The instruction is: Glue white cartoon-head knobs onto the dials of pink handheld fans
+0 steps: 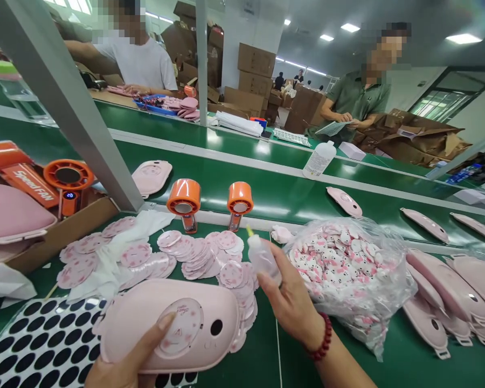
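Observation:
My left hand grips a pink oval plastic shell at its lower left, the thumb resting on the printed round disc set in the shell. A black dot shows to the right of that disc. In my right hand is a small translucent squeeze bottle with a yellowish tip pointing up and left. Behind the shell lie many round printed pink discs in overlapping piles. Right of the bottle sits a clear plastic bag full of small white and pink pieces.
A sheet of black ovals lies at the lower left. Orange fans stand along the green belt, others fill a cardboard box. Pink shells pile up at right. Two people work across the belt; a grey post rises at left.

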Demonstrator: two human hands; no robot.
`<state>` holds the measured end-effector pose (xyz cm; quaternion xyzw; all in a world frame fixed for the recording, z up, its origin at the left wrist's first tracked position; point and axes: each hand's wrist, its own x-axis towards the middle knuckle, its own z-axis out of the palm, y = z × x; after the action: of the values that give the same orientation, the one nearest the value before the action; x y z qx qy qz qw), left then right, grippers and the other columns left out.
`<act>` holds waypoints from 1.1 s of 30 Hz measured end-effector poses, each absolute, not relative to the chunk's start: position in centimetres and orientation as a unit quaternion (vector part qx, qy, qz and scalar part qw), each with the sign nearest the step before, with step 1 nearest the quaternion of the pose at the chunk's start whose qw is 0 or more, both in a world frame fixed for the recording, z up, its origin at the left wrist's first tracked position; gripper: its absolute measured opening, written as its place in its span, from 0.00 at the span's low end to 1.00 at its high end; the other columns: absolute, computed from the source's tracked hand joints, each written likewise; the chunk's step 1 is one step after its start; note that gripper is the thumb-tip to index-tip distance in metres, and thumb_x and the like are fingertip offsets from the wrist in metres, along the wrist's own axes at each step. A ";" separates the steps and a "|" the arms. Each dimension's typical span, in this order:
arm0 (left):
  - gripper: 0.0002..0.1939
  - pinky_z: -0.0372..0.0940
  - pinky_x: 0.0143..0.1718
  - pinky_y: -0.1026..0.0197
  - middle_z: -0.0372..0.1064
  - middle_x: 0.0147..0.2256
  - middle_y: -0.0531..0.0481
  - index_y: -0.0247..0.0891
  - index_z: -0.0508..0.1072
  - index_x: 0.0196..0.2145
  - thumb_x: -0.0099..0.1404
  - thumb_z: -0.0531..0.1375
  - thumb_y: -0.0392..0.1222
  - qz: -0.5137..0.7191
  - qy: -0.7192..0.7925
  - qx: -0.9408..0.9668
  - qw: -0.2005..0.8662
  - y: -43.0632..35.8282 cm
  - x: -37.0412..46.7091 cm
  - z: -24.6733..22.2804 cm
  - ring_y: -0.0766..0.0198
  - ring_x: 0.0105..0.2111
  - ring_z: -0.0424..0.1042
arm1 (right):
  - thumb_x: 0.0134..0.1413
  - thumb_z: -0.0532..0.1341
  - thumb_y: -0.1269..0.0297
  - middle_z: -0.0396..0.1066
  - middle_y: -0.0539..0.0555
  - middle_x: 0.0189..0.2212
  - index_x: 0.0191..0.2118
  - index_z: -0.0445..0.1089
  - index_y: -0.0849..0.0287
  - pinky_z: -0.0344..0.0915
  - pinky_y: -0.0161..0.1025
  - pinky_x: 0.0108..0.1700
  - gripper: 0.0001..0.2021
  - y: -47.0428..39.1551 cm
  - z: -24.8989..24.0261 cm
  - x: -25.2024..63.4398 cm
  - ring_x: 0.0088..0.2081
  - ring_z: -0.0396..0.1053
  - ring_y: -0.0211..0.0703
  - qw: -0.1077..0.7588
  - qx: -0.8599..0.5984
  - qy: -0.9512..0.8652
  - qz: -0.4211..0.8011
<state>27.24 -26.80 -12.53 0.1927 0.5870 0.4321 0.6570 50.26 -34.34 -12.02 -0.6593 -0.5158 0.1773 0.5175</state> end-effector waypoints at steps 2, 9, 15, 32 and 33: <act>0.48 0.77 0.46 0.56 0.75 0.59 0.52 0.50 0.78 0.53 0.31 0.83 0.43 0.448 0.579 0.213 0.647 -27.1 27.8 -11.9 0.44 0.61 0.71 | 0.63 0.64 0.56 0.74 0.53 0.43 0.63 0.63 0.51 0.73 0.40 0.42 0.25 -36.5 -10.6 49.8 0.39 0.73 0.45 0.551 -0.602 -0.538 0.209; 0.41 0.75 0.50 0.56 0.79 0.54 0.49 0.45 0.81 0.48 0.32 0.82 0.49 0.474 0.562 0.281 0.616 -28.3 28.7 -11.5 0.45 0.57 0.74 | 0.49 0.71 0.61 0.73 0.48 0.30 0.42 0.76 0.52 0.65 0.30 0.27 0.13 -38.5 -7.4 47.5 0.27 0.68 0.36 0.638 -0.538 -0.501 0.231; 0.38 0.78 0.47 0.53 0.81 0.48 0.47 0.45 0.81 0.49 0.37 0.80 0.49 0.487 0.552 0.344 0.583 -29.2 28.7 -12.0 0.44 0.48 0.79 | 0.43 0.67 0.69 0.72 0.48 0.23 0.33 0.77 0.57 0.63 0.30 0.25 0.07 -37.7 -6.5 46.2 0.22 0.66 0.35 0.605 -0.564 -0.538 0.165; 0.32 0.73 0.50 0.60 0.82 0.45 0.49 0.43 0.80 0.45 0.39 0.79 0.50 0.490 0.554 0.429 0.519 -29.5 28.4 -11.8 0.52 0.46 0.80 | 0.45 0.68 0.68 0.75 0.50 0.24 0.32 0.78 0.59 0.66 0.30 0.24 0.05 -37.8 -6.0 46.2 0.22 0.68 0.36 0.586 -0.579 -0.546 0.154; 0.34 0.74 0.50 0.60 0.82 0.45 0.49 0.42 0.80 0.45 0.39 0.79 0.50 0.487 0.557 0.410 0.534 -29.5 28.7 -11.4 0.52 0.46 0.80 | 0.45 0.68 0.68 0.75 0.50 0.24 0.32 0.78 0.59 0.66 0.30 0.24 0.05 -37.8 -6.0 46.2 0.22 0.68 0.36 0.586 -0.581 -0.542 0.161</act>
<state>28.67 -29.47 -11.38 0.4098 0.5565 0.4872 0.5339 46.21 -37.84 -6.05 -0.5812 -0.5418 0.1609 0.5855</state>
